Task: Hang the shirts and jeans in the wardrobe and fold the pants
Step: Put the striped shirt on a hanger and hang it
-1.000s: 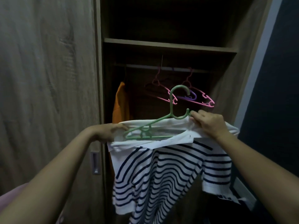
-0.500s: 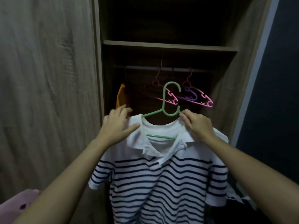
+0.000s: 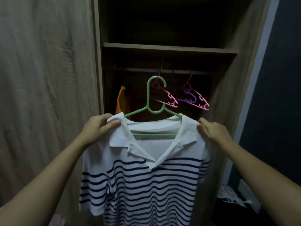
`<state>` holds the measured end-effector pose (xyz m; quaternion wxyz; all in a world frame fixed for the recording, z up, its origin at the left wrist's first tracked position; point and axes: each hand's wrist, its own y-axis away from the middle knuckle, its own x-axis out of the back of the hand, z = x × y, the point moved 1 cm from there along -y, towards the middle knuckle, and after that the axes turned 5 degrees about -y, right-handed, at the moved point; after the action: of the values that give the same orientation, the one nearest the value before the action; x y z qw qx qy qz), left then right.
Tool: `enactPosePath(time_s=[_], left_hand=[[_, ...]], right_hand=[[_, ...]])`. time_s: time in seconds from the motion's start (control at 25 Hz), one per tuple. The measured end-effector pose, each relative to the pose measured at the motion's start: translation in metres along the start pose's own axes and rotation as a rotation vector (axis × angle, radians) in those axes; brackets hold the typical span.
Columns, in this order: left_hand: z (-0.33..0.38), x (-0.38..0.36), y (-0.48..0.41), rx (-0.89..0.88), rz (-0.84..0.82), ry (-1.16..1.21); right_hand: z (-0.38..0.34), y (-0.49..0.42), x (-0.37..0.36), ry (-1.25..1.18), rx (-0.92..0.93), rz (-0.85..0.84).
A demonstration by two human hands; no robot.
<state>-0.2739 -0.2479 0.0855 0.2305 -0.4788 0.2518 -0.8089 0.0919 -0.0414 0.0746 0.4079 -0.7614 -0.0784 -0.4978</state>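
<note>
shirt [image 3: 146, 185] hides hanger [image 3: 147, 97] shoulders (hem cut off).

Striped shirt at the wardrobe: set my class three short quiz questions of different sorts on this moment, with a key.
1. True or false: the green hanger hangs on the wardrobe rail.
2. Multiple choice: where do the left hand and right hand grip the striped shirt? A) at the hem B) at the shoulders, beside the collar C) at the sleeve cuffs
3. Fill in: the hanging garment at the rail's left end is ____ in colour.

Key: 1 false, its hook is below the rail; 2 B; 3 orange.
</note>
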Motion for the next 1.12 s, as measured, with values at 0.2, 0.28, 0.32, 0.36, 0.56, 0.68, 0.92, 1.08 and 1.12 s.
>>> enactPosePath(time_s=[0.2,0.28,0.32,0.36,0.56,0.68,0.92,1.08,1.12], left_hand=[[0.000,0.006,-0.002,0.038,-0.011,0.128],[-0.001,0.009,-0.003,0.053,-0.030,0.193],[-0.001,0.010,-0.004,0.065,-0.029,0.221],[0.000,0.011,-0.006,0.081,-0.014,0.242],[0.004,0.022,-0.013,0.079,0.011,0.110],[-0.002,0.030,-0.013,0.068,-0.010,0.077],[-0.079,0.004,0.049,0.498,-0.237,0.149],[-0.103,0.001,0.058,0.589,0.180,-0.149],[-0.097,0.003,0.054,0.547,0.245,-0.170]], right_hand=[[0.004,0.001,0.003,0.038,-0.017,-0.045],[-0.010,-0.003,0.004,-0.031,0.047,0.089],[-0.022,-0.007,0.005,-0.076,0.100,0.137],[-0.033,-0.012,0.007,-0.087,0.144,0.150],[-0.059,-0.028,0.008,-0.110,0.082,0.167],[-0.062,-0.029,0.007,-0.155,0.011,0.265],[-0.049,-0.033,0.021,-0.170,-0.066,0.327],[-0.045,-0.029,0.025,-0.192,-0.080,0.319],[-0.045,-0.028,0.025,-0.203,-0.092,0.316]])
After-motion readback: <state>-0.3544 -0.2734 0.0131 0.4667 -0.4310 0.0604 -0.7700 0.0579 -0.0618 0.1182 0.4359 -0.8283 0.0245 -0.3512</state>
